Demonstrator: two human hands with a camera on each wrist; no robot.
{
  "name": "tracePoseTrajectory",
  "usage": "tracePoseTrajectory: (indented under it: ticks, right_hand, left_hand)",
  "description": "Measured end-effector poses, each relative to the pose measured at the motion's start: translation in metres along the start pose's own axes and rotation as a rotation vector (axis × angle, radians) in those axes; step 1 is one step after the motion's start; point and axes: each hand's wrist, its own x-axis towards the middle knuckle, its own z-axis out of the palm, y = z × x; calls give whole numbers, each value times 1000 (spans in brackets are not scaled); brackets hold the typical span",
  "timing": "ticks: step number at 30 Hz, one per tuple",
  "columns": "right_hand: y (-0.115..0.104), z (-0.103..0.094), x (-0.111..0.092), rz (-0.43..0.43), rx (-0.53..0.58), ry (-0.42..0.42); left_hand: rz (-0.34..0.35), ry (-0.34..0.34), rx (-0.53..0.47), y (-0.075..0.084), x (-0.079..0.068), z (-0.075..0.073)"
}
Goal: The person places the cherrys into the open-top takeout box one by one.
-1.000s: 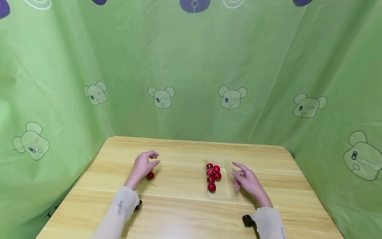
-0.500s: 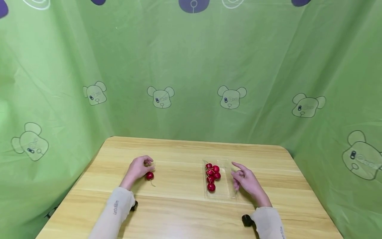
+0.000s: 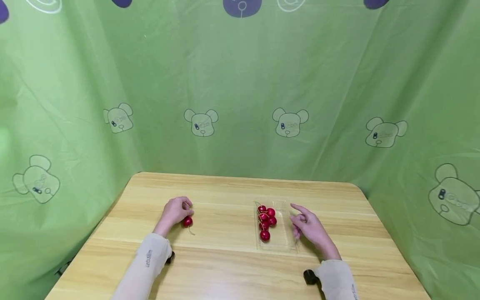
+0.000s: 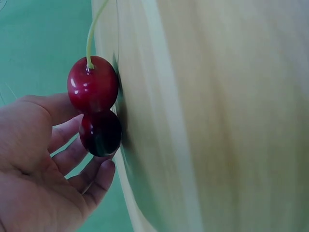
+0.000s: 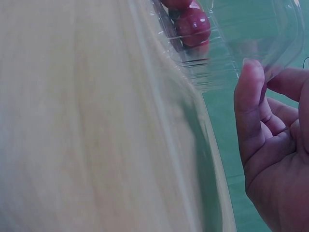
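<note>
In the left wrist view, two cherries touch: a bright red cherry (image 4: 91, 87) with a green stem is nearer the camera, and a darker cherry (image 4: 100, 135) sits behind it. My left hand (image 3: 175, 211) is at the table's left, its thumb and fingertips pinching the darker cherry, as far as I can see. The stemmed cherry (image 3: 188, 221) lies beside the thumb. On the right, a clear plastic box (image 3: 283, 241) contains several red cherries (image 3: 264, 225) along its left side. My right hand (image 3: 312, 229) holds the box's right edge, thumb (image 5: 250, 92) against the clear wall.
The wooden table (image 3: 225, 271) has rounded far corners. Green curtains (image 3: 240, 154) with bear prints surround its back and sides. A black wrist camera (image 3: 310, 276) is near the right sleeve, and another is partly visible by the left sleeve.
My left hand has moved slightly left and toward me, and its thumb and fingers have closed together beside the stemmed cherry. The right hand and the box have stayed in place.
</note>
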Motion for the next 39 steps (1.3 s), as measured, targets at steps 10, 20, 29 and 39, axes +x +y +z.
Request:
tracePoseTrajectory:
  ticks: [10, 20, 29, 39]
  right_hand:
    - [-2, 1, -1, 8, -4, 2]
    - [0, 1, 0, -8, 1, -7]
    - [1, 0, 0, 2, -11, -1]
    - [-1, 0, -1, 3, -3, -7]
  left_hand:
    - [32, 19, 54, 4, -2, 0]
    - [52, 45, 48, 4, -3, -1]
    - [92, 101, 32, 19, 0, -10]
    - [128, 148, -10, 37, -2, -13]
